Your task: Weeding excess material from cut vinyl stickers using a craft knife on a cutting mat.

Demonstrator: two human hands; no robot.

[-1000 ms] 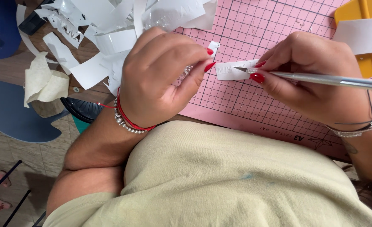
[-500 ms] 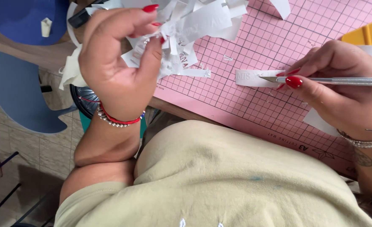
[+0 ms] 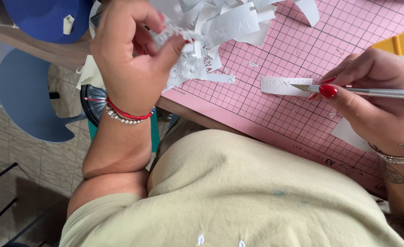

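Red-nailed fingertips (image 3: 328, 91) of the right hand (image 3: 371, 107) are pinching a slim silver craft knife (image 3: 371, 93), its blade tip pressing on a small white rectangular vinyl strip (image 3: 279, 85) with cut lettering, lying flat on the pink gridded cutting mat (image 3: 275, 114). Bare mat is lying open toward 6 o'clock of the strip, up to the table edge. At 9 o'clock, the left hand (image 3: 129, 59) is gripping a scrap from the heap of white vinyl offcuts (image 3: 220, 27).
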